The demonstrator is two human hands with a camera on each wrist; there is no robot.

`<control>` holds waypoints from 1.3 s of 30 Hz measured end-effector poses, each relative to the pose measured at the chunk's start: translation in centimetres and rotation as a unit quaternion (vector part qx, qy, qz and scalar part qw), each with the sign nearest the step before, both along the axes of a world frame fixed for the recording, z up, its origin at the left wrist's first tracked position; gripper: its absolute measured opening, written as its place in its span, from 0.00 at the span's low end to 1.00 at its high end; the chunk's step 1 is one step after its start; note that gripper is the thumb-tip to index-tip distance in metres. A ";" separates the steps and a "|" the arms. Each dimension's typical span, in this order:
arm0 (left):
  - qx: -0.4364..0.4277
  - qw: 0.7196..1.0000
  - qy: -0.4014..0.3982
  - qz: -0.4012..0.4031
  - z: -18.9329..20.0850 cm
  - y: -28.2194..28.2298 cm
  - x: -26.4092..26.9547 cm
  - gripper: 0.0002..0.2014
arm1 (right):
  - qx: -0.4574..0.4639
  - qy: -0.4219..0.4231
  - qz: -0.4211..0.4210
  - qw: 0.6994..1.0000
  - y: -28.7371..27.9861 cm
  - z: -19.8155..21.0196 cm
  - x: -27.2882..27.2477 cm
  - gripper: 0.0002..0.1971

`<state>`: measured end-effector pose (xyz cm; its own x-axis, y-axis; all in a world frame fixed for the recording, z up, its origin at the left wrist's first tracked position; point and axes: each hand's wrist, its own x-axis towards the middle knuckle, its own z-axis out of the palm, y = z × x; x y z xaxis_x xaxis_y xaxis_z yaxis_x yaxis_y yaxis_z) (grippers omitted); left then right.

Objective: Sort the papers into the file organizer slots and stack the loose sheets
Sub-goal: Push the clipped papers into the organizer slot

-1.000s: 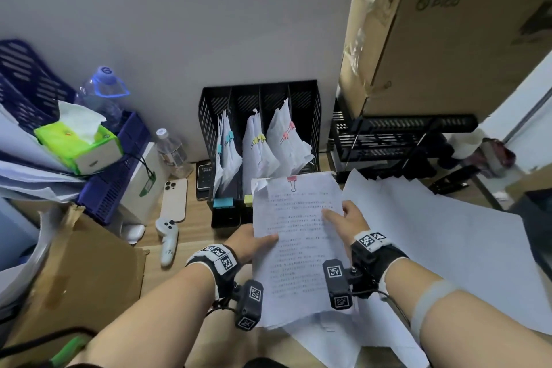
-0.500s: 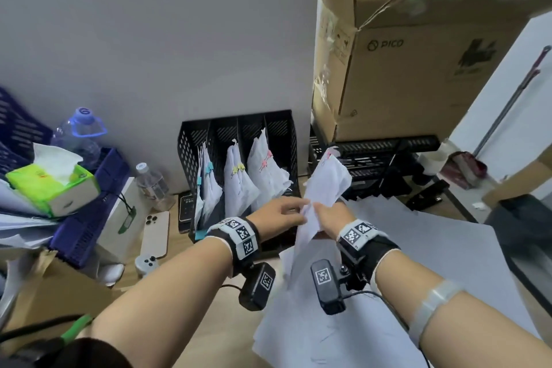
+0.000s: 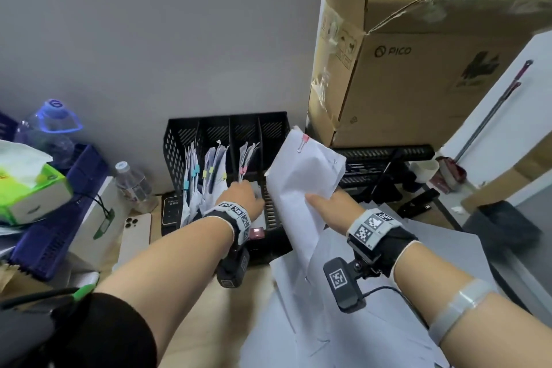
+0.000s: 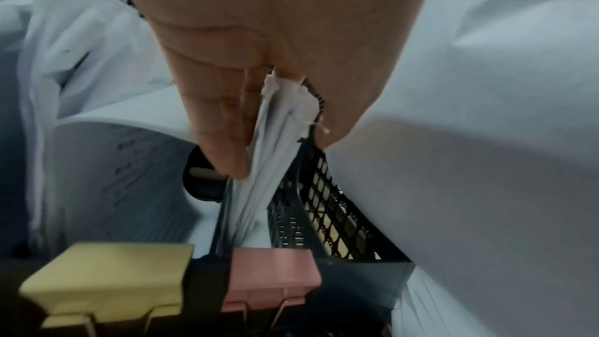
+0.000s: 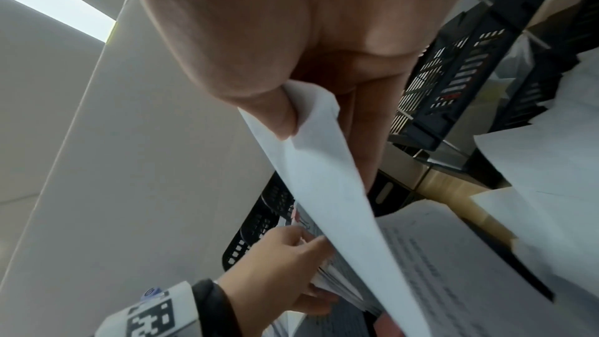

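A black mesh file organizer (image 3: pixel 182 143) stands against the wall, with clipped paper bundles in its three left slots. My left hand (image 3: pixel 249 194) reaches into the third slot, marked by a pink clip (image 4: pixel 272 281), and pinches the papers there (image 4: pixel 275 137) between fingers (image 4: pixel 223 142) and thumb. My right hand (image 3: pixel 319 203) grips a white sheaf (image 3: pixel 301 176) with a pink clip at its top, held upright and bent just right of the organizer. The thumb (image 5: pixel 278 117) presses the sheaf's edge (image 5: pixel 324 171). Loose sheets (image 3: pixel 388 323) cover the table below.
A large open cardboard box (image 3: pixel 418 84) sits on black stacked trays (image 3: pixel 385 155) to the right of the organizer. To the left are a phone (image 3: pixel 134 236), a water bottle (image 3: pixel 131 182), a blue basket (image 3: pixel 59 218) and a tissue box (image 3: pixel 33 188).
The sheaf lay flat under both hands, then was lifted upright. My left hand has let go of it and moved into the organizer's third slot; my right hand holds it alone.
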<state>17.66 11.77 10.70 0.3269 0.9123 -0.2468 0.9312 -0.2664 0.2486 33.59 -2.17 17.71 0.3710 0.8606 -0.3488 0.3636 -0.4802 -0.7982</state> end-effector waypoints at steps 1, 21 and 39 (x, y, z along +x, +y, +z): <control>0.005 1.000 -0.008 0.001 -0.1 0.3 -0.6 0.20 | 0.009 -0.002 0.013 1.000 0.5 0.4 -0.4 0.19; 0.043 0.990 -0.130 -0.034 0.7 2.2 -4.1 0.15 | -0.025 -0.121 0.024 0.992 11.3 -2.5 -7.7 0.12; -0.055 0.918 -0.373 -0.126 -1.7 -3.0 -1.6 0.03 | -0.132 0.071 -0.005 0.989 2.6 -11.4 -5.6 0.09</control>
<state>16.01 8.78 9.03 0.6392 0.7677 0.0459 0.4034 -0.3855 0.8299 28.00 0.44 6.30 0.3111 0.7295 -0.6091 0.2514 -0.6813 -0.6875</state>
